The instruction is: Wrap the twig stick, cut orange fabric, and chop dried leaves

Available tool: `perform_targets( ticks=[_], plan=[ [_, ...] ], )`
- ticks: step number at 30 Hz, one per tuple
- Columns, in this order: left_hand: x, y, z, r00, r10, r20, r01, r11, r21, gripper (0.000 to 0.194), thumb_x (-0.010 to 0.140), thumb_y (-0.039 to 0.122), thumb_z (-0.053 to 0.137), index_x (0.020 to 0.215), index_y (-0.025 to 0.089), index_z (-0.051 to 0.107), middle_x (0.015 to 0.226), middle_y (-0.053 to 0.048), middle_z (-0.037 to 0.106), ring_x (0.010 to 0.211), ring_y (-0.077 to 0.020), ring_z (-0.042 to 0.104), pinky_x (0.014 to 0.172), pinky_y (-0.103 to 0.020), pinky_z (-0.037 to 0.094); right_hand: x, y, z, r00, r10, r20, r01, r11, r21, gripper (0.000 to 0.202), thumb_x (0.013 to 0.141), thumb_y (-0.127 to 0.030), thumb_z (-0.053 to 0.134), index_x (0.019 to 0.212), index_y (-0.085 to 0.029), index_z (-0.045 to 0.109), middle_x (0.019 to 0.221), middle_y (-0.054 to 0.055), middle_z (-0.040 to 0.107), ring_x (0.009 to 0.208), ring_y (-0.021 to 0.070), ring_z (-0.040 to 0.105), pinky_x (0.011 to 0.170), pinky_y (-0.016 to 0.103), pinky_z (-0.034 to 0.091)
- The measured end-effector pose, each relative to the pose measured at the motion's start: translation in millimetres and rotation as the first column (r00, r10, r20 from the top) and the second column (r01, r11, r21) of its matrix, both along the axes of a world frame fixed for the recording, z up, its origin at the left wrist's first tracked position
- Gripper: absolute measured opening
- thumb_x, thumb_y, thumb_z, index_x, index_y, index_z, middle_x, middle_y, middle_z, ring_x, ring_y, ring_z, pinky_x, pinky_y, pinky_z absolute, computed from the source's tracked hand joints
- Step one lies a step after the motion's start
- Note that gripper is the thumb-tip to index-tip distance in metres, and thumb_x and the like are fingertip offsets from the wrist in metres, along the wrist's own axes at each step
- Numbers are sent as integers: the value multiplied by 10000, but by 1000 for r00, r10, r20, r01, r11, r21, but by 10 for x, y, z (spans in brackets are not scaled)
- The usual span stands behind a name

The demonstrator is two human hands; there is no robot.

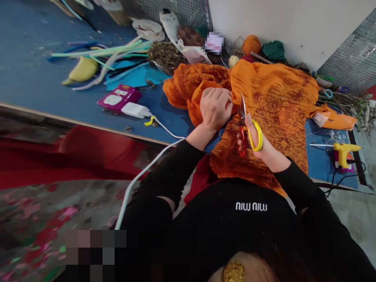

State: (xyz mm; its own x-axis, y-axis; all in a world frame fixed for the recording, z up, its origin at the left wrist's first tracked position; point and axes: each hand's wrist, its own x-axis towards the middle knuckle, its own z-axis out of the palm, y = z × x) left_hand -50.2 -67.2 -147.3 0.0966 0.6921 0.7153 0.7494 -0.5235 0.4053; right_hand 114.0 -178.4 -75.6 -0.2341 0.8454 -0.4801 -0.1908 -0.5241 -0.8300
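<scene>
Orange cloth [273, 98] with a dark swirling print spreads over the blue table and hangs past its front edge. My left hand [216, 106] is closed on a fold of this cloth, its fingertips partly hidden. In my right hand [260, 143] is a pair of scissors [258, 135] with one yellow handle loop and one red loop. Fingers pass through the loops, and the blades point away from me, slightly parted, close beside my left hand. A bunched part of the cloth lies left of the blades.
A purple power strip [120, 98] holds a white plug, whose cable [147, 164] runs off the front edge. A yellow glue gun [343, 150] lies at the right end. Coloured strips [123, 49], a bag of dried material [166, 56] and an orange ball [251, 44] sit behind.
</scene>
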Motion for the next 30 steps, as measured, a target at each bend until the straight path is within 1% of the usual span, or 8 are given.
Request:
perform_targets(
  ticks=[3,7,13,17,19,23,26,30],
  plan=[
    [-1,-42,21,1000,-6,-4,6,1000,5,118,895,227,646,836,241,545,1066,-56,765,1062,-275,713,1096,-483,473,-31,24,27,999,-4,-33,5,1000,3,590,895,-848,594,847,-275,459,577,-73,500,401,108,460,327,246,438],
    [-2,-47,25,1000,-2,-4,2,999,33,134,888,223,657,830,244,538,1030,-57,769,1009,-275,716,1065,-487,488,-46,61,-6,997,-50,-61,51,998,23,560,912,-808,618,869,-274,456,577,-94,469,387,76,385,316,212,389],
    [4,-39,15,998,-7,57,4,998,56,185,844,181,699,814,248,529,1000,-43,774,972,-273,724,1040,-493,510,-12,77,-22,996,-65,-68,70,995,78,513,926,-747,666,973,-251,539,572,-120,441,376,42,327,335,180,314],
    [32,-37,35,979,0,203,-19,996,89,179,830,153,702,829,247,550,966,-18,777,941,-233,735,1008,-438,543,34,64,28,996,-46,-75,52,996,76,565,923,-790,625,1035,-239,577,596,-103,492,401,57,405,392,204,402],
    [37,-24,56,954,10,299,-31,997,67,175,827,148,701,850,244,556,945,-2,768,927,-213,741,994,-408,558,64,51,60,996,-19,-82,26,997,77,595,923,-819,588,1059,-240,586,617,-85,528,439,77,465,428,218,443],
    [33,7,104,906,-4,423,-1,1000,12,185,835,134,684,856,240,533,904,19,735,900,-183,739,976,-373,572,99,17,116,996,23,-91,-15,996,93,614,916,-846,559,1067,-252,583,642,-71,539,476,98,497,432,227,441],
    [42,4,121,890,-43,455,29,999,37,194,828,134,687,857,240,527,911,11,731,893,-186,741,949,-371,575,77,15,127,995,33,-90,-24,995,97,615,897,-863,570,1041,-265,556,626,-77,508,468,107,486,403,227,405],
    [74,-44,116,911,-36,411,25,999,31,206,819,168,717,853,243,528,916,8,733,917,-197,746,955,-376,579,5,90,89,993,22,-116,-8,993,122,623,877,-891,561,980,-279,520,607,-75,487,454,123,479,374,248,395]
  ],
)
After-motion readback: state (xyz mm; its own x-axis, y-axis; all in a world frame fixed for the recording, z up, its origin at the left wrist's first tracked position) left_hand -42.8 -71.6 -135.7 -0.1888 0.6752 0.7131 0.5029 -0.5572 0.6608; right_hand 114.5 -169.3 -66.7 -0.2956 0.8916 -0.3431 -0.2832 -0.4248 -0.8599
